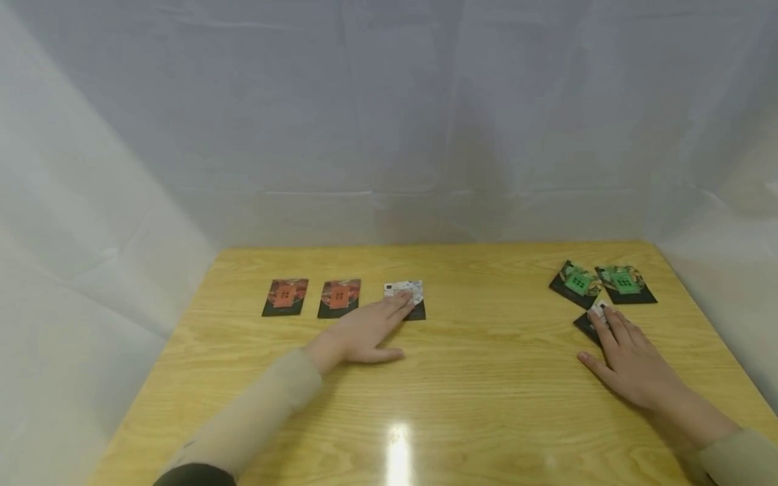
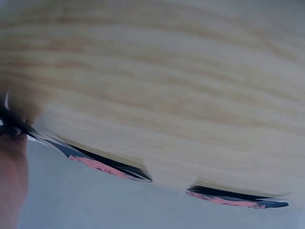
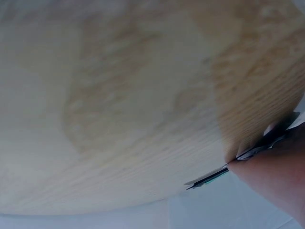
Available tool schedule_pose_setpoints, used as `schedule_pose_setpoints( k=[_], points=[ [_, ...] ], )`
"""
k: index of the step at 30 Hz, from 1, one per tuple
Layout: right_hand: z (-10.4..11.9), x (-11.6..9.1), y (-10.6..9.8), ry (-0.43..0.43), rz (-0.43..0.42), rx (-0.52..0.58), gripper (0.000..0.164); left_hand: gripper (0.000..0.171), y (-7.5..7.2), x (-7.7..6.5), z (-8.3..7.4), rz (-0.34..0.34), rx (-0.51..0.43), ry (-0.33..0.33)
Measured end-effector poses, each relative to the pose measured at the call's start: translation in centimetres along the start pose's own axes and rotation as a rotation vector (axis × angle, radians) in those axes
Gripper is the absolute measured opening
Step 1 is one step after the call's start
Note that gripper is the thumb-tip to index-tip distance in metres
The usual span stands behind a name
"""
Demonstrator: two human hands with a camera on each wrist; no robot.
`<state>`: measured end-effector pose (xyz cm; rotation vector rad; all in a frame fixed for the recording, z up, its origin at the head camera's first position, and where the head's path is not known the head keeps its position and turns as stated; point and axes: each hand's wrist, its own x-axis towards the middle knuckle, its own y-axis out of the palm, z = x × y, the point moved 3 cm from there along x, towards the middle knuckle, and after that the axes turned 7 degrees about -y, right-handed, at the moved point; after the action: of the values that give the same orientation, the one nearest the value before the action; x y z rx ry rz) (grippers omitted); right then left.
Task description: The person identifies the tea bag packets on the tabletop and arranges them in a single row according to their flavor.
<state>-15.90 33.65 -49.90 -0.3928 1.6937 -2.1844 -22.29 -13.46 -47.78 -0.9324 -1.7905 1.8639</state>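
Note:
In the head view my left hand [image 1: 371,331] lies with extended fingers on a flat white-and-black packet [image 1: 417,312], thumb apart on the near side. To its left are two red-and-black packets [image 1: 285,298], side by side. At the right, the straight fingers of my right hand [image 1: 638,368] rest over another white-and-black packet [image 1: 587,329], which sits at an angle and is partly covered. Just beyond it lie two green-and-black packets, one tilted [image 1: 576,283] and one straighter [image 1: 626,283]. The left wrist view catches the red packets [image 2: 107,166] edge-on beside the hand.
The packets lie on a yellow wood-grain table [image 1: 474,405], with a bare stretch of wood between the two groups. Pale sheeting [image 1: 413,121] rises behind the table and along both sides. A light glare shows near the front.

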Motion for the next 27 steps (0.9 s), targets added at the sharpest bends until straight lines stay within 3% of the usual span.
schedule_pose_setpoints(
  k=[10,27],
  points=[
    [0.0,-0.1,0.1,0.013,0.021,0.021,0.090,0.090,0.1,-0.5,0.3,-0.013,0.012,-0.014],
    [0.1,0.0,0.0,0.003,0.009,0.019,0.089,0.089,0.1,-1.4,0.8,-0.023,-0.056,-0.054]
  ],
)
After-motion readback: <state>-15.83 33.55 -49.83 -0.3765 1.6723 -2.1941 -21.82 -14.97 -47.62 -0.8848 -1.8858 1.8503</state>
